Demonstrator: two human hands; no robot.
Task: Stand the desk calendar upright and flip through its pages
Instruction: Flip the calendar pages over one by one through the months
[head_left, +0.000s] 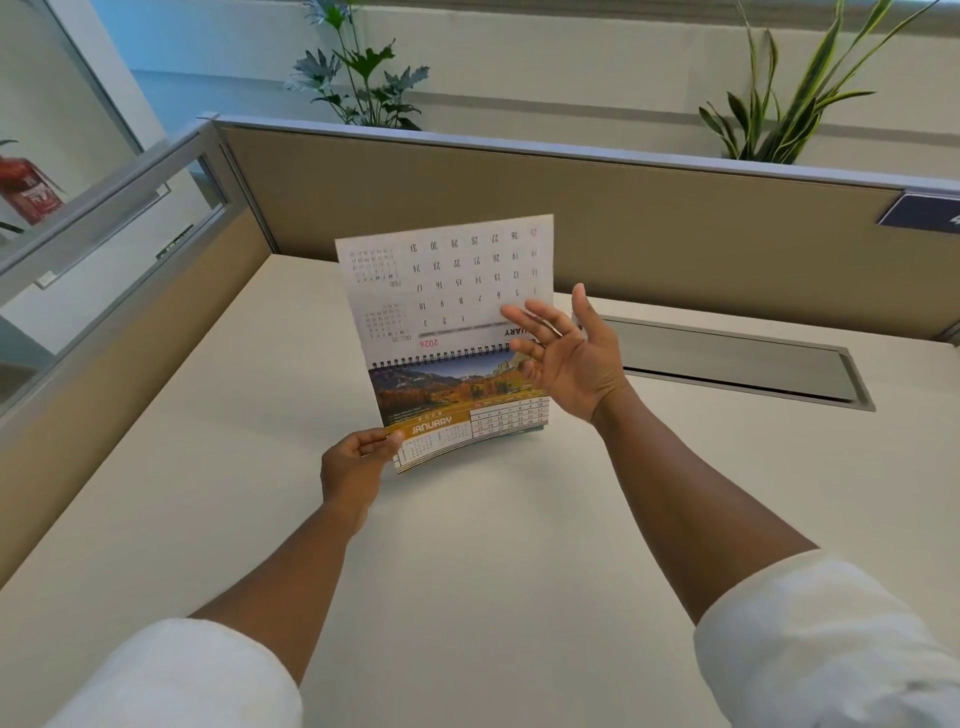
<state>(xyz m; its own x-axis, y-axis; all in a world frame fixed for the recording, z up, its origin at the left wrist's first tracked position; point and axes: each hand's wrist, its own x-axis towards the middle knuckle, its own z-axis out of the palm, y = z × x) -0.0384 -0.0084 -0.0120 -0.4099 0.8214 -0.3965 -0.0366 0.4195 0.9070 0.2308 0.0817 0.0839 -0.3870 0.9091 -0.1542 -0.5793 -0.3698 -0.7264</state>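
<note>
Standing on counter (260, 519): calendar (457, 410) | corner pinched by left grip (358, 462) | right grip (566, 353) spread, page (447, 286) flipped up

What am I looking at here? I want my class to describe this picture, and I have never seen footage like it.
There is no machine: a person wears a camera on the head, looking down at their own bare hands. On a pale desk stands a spiral-bound desk calendar showing January. The left hand pinches its lower left corner. A flipped page stands raised above the spiral, its print upside down. The right hand is open, fingers spread at that page's edge. Behind are a partition and plants.
</note>
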